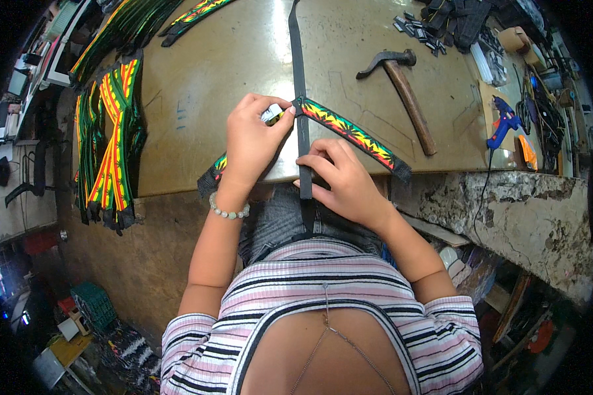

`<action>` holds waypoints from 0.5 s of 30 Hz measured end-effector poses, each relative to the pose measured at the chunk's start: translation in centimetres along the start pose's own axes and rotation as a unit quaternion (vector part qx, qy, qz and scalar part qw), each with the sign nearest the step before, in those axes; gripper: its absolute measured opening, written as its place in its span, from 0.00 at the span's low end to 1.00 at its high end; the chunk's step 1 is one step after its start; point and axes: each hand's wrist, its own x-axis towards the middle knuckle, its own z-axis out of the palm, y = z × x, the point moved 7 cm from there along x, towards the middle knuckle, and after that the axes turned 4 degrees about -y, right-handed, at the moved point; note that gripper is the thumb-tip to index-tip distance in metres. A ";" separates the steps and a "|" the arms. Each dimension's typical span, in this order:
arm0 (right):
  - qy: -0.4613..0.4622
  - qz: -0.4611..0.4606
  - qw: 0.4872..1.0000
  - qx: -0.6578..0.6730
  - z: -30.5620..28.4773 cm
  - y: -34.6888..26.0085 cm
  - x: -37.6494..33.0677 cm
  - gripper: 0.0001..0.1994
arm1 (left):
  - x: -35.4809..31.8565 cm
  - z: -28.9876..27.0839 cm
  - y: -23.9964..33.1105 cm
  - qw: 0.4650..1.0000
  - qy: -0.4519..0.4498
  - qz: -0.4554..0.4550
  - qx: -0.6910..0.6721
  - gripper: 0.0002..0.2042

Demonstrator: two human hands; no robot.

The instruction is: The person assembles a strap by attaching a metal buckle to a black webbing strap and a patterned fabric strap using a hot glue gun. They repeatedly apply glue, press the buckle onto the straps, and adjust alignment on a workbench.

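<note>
My left hand pinches a small silvery object, held against the end of a patterned strap in red, yellow and green with black edging. This strap lies across the front edge of the brown table. My right hand presses down on a long black strap that runs from the far side of the table to my lap, crossing the patterned one. A bead bracelet circles my left wrist.
A hammer with a wooden handle lies on the table to the right. A blue glue gun rests near the right edge. Several finished patterned straps hang over the table's left side. Dark buckles and parts lie far right.
</note>
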 end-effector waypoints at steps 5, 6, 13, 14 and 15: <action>0.023 0.002 0.999 0.028 -0.2 0.5 0.4 0.15 | 0.0 0.0 0.0 1.000 -0.012 0.005 -0.006 0.07; 0.029 -0.006 0.999 0.029 -0.3 0.5 0.6 0.14 | 0.1 0.0 -0.1 1.000 -0.013 0.004 -0.008 0.08; -0.001 -0.072 0.996 -0.054 -2.3 0.7 4.4 0.14 | 0.1 0.2 -0.4 1.000 -0.013 0.004 -0.006 0.08; -0.004 -0.079 0.996 -0.037 -2.9 0.9 5.4 0.14 | 0.1 0.2 -0.5 1.000 -0.013 0.003 -0.003 0.08; -0.010 -0.071 0.997 -0.024 -3.5 1.6 6.8 0.13 | 0.1 0.2 -0.4 1.000 -0.013 0.005 0.000 0.08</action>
